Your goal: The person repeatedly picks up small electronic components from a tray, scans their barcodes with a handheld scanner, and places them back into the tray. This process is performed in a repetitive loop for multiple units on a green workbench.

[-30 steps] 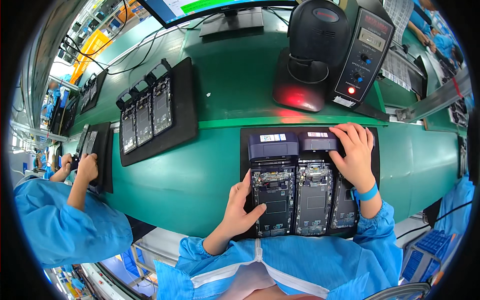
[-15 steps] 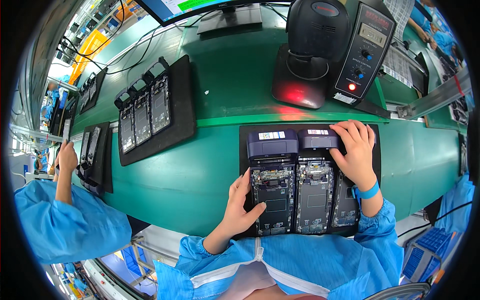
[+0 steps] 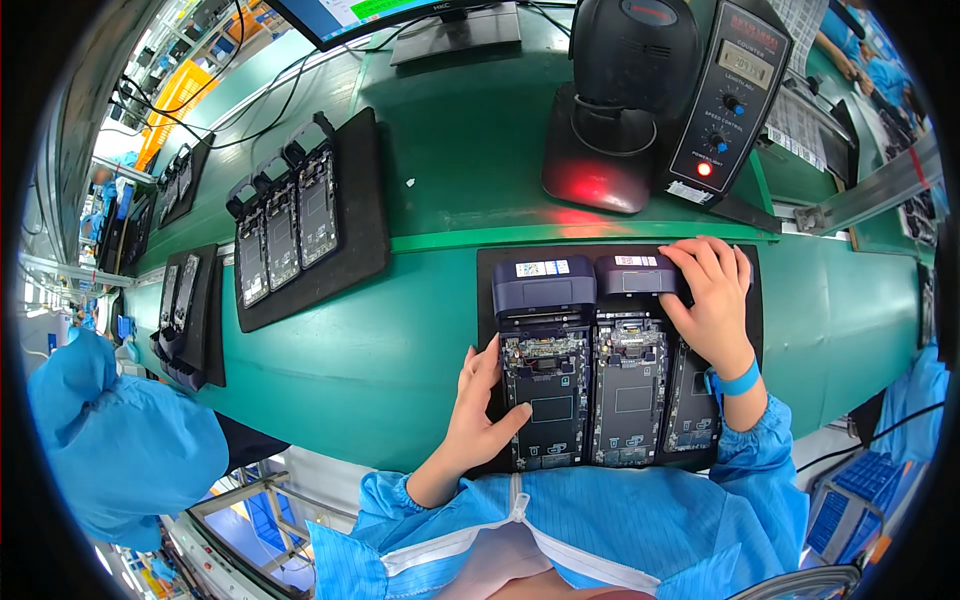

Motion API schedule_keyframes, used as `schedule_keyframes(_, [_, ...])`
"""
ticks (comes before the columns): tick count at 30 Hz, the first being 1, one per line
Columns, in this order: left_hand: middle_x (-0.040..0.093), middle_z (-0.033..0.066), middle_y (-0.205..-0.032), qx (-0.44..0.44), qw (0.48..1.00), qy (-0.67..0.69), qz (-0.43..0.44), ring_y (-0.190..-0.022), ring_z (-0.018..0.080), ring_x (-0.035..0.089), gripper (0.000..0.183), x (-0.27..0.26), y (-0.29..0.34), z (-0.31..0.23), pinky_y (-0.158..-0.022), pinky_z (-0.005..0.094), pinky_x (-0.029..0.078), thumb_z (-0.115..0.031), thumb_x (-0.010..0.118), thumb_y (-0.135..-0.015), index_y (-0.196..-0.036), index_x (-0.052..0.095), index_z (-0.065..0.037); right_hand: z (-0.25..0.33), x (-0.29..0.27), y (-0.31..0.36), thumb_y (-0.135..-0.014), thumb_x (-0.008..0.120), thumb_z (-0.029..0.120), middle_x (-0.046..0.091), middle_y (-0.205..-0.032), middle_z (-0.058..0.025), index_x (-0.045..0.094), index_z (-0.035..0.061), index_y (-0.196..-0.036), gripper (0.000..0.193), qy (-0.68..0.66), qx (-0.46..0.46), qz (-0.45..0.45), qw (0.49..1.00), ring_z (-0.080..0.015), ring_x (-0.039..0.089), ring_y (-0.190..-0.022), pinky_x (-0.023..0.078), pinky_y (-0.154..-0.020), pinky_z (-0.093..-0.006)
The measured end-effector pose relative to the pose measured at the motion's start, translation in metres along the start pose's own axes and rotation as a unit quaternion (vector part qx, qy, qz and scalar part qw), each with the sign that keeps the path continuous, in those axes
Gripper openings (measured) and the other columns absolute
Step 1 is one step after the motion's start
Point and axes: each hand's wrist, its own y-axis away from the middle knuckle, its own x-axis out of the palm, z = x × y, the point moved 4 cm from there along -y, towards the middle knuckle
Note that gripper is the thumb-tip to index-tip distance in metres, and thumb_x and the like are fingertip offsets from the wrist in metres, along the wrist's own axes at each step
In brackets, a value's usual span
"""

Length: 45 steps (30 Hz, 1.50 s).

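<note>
Three opened phone-like units (image 3: pixel 628 400) lie side by side on the black mat (image 3: pixel 486 290) nr. the desk's (image 3: pixel 360 370) front edge: your L hand (image 3: pixel 478 415), thumb & fingers wide, touches the leftmost at the mat's L edge; your R hand (image 3: pixel 712 305) curls nr. the mat's far R corner, hold hidden, can't tell. Step in hand is prob. squaring the row; next move would call for even pressure, clear of bare circuitry (image 3: pixel 548 348). Vs. 0.5 s ago, your hands match, but the co-worker's hand has left view at the desk's L end.

At left, the blue-smocked co-worker (image 3: pixel 130 450) has shifted farther left — both of that person's hands gone from beside the black mat (image 3: pixel 214 320).
</note>
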Motion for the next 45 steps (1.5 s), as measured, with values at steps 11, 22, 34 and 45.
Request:
schedule_keyframes(11, [0.043, 0.0121, -0.122, -0.017, 0.999, 0.021, -0.019, -0.115, 0.0268, 0.034, 0.077, 0.001, -0.001, -0.001, -0.103, 0.0488, 0.003, -0.008, 0.06, -0.069, -0.132, 0.018, 0.005, -0.002, 0.0, 0.001, -0.061, 0.065, 0.017, 0.049, -0.105, -0.0027, 0.053, 0.0106, -0.105, 0.047, 0.008, -0.006, 0.013, 1.0, -0.0269, 0.041, -0.107, 0.025, -0.094, -0.0482])
schedule_keyframes(22, [0.043, 0.0199, -0.121, -0.07, 0.995, -0.058, -0.049, -0.114, 0.0327, 0.034, 0.076, 0.007, 0.0, -0.005, -0.102, 0.046, 0.012, -0.004, 0.058, -0.07, -0.133, 0.017, 0.002, -0.067, -0.031, 0.025, -0.065, 0.069, 0.015, 0.048, -0.112, -0.0114, 0.045, 0.0058, -0.118, 0.059, -0.237, 0.186, 0.036, 0.953, -0.0284, 0.047, -0.102, 0.037, -0.088, -0.0346])
schedule_keyframes(34, [0.03, 0.0182, -0.132, -0.019, 0.993, 0.004, -0.114, -0.123, 0.0297, 0.028, 0.059, 0.003, -0.008, -0.001, -0.101, 0.0375, 0.021, 0.004, 0.052, -0.066, -0.122, 0.035, 0.001, -0.083, -0.022, 0.029, -0.065, 0.071, 0.015, 0.054, -0.088, -0.0052, 0.053, 0.006, -0.11, 0.049, -0.301, 0.226, 0.023, 0.926, -0.0163, 0.046, -0.077, 0.04, -0.072, -0.0277])
schedule_keyframes(45, [0.034, 0.0071, -0.131, -0.259, 0.907, 0.318, -0.095, -0.11, 0.0199, 0.04, 0.059, -0.019, 0.044, -0.001, -0.092, 0.0298, 0.034, 0.006, 0.05, -0.072, -0.128, 0.033, -0.002, -0.044, -0.037, 0.032, -0.067, 0.065, 0.005, 0.05, -0.104, -0.0089, 0.044, 0.0073, -0.121, 0.058, -0.289, 0.247, 0.106, 0.919, -0.011, 0.049, -0.06, 0.041, -0.053, -0.0225])
